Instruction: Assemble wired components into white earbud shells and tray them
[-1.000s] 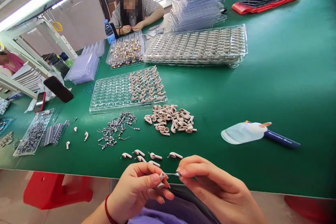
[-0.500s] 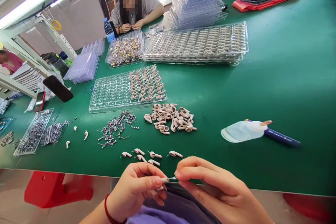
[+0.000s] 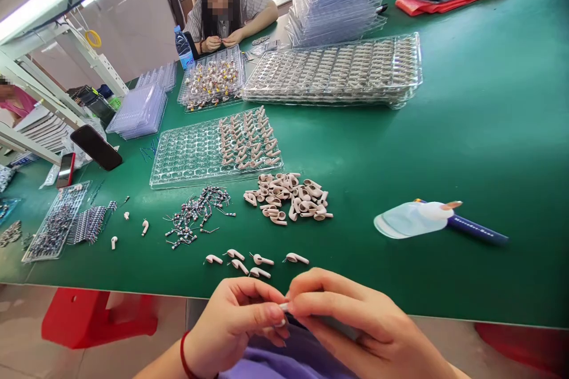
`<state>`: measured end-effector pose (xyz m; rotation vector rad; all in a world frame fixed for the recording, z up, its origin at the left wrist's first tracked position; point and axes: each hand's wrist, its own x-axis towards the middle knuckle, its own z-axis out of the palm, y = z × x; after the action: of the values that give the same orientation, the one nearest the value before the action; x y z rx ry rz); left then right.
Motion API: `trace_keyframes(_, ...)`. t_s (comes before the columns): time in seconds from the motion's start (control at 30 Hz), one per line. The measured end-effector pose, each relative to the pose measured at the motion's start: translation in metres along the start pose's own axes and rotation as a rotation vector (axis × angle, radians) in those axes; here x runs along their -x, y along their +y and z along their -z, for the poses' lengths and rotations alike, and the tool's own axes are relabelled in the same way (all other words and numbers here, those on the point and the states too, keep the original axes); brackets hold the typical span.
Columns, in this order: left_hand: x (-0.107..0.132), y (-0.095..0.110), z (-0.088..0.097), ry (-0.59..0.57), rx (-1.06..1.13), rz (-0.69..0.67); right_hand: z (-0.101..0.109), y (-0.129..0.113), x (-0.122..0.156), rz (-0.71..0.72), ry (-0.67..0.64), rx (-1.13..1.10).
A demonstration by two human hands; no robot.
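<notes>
Just above my lap, at the table's front edge, my left hand [image 3: 242,314] pinches a pale earbud shell [image 3: 283,307], mostly covered by thumb and fingers. The fingertips of my right hand [image 3: 351,317] are closed at the shell's stem end, touching my left fingers; what they grip is hidden. Beyond the hands lie several earbud shells [image 3: 263,260] with thin wires poking out. A heap of loose shells [image 3: 293,192] sits farther back. Left of it is a pile of small dark components with wire leads [image 3: 200,213].
A partly filled clear tray [image 3: 186,148] stands behind the piles. Stacked filled trays [image 3: 333,71] are farther back. A squeeze bottle [image 3: 411,221] rests against a dark blue pen-like item [image 3: 478,229] at right. Two phones, including a black one [image 3: 96,147], are at left. A co-worker sits opposite.
My right fingertips have moved left against the shell's end, closing the gap where a thin bluish piece showed. My left hand has barely shifted. The view has tilted slightly.
</notes>
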<state>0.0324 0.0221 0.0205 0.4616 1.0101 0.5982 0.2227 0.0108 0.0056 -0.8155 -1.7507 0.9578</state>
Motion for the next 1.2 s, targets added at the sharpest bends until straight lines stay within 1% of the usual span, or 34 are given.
trace_keyframes(0.1, 0.000, -0.004, 0.000, 0.011, -0.012, -0.010, 0.001, 0.001, -0.001, -0.015, 0.009, -0.024)
trace_keyframes(0.2, 0.000, -0.005, 0.000, 0.014, -0.026, -0.019, 0.004, 0.002, -0.002, -0.064, 0.027, -0.046)
trace_keyframes(0.37, 0.000, -0.003, -0.001, 0.011, -0.019, -0.013, 0.005, 0.001, -0.003, -0.134, -0.012, -0.068)
trace_keyframes(0.53, 0.000, -0.005, 0.000, -0.014, -0.031, -0.031, 0.001, 0.002, -0.001, -0.144, -0.016, -0.081)
trace_keyframes(0.8, 0.002, -0.008, 0.003, -0.037, -0.079, -0.123, -0.003, 0.000, -0.002, -0.137, 0.046, -0.137)
trace_keyframes(0.97, 0.001, -0.007, 0.002, -0.036, -0.087, -0.131, -0.005, 0.000, -0.003, -0.140, 0.090, -0.165)
trace_keyframes(1.2, 0.001, -0.009, 0.003, -0.031, -0.120, -0.129, -0.009, 0.003, 0.000, -0.090, 0.110, -0.182)
